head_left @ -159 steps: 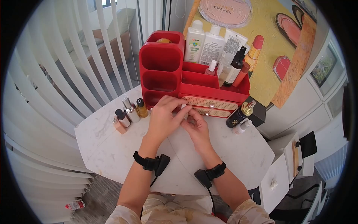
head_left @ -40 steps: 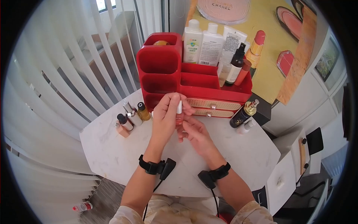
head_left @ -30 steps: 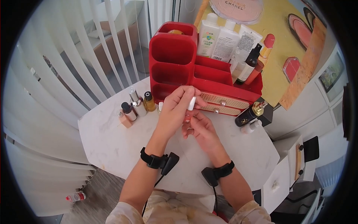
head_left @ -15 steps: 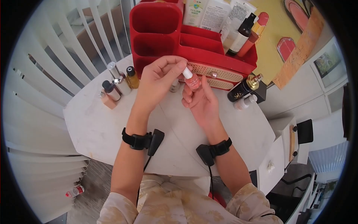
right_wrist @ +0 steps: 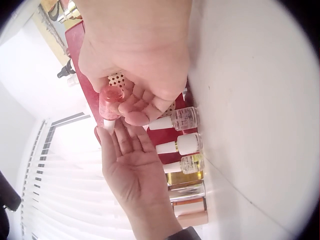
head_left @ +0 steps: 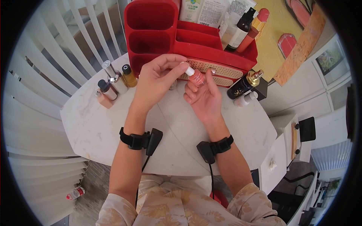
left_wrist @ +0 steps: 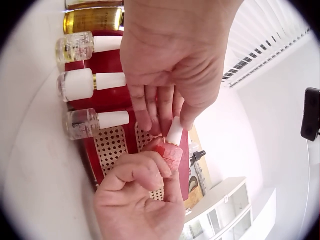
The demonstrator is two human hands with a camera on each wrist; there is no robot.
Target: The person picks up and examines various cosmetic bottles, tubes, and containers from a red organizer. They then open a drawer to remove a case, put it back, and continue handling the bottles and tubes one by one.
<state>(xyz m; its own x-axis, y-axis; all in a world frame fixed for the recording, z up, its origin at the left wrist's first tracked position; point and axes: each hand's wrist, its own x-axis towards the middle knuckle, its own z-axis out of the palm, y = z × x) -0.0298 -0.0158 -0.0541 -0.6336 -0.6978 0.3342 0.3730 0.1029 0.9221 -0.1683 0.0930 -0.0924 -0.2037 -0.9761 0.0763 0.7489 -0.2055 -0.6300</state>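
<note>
A small bottle of pink polish (head_left: 197, 78) with a white cap (head_left: 189, 71) is between both hands, tilted, above the table in front of the red organizer (head_left: 211, 45). My left hand (head_left: 154, 84) pinches the white cap between thumb and fingers. My right hand (head_left: 205, 98) grips the glass body with thumb and curled fingers. In the left wrist view the pink bottle (left_wrist: 170, 155) has its cap (left_wrist: 174, 131) on. Three white-capped bottles stand beyond the hands, among them a milky white one (left_wrist: 78, 84) and a clear one (left_wrist: 82, 124).
On the table's left stand a peach bottle (head_left: 102, 100), a black-capped one (head_left: 108, 89), a silver-capped one (head_left: 117, 81) and an amber one (head_left: 129, 76). A black spray bottle (head_left: 241, 86) and a small white-capped bottle (head_left: 246, 99) stand right. Blinds (head_left: 37, 113) hang at the left.
The pink bottle has come into clearer view between the hands, its body now tilted toward my right hand. My right palm has turned upward. The head view has shifted, placing the organizer higher.
</note>
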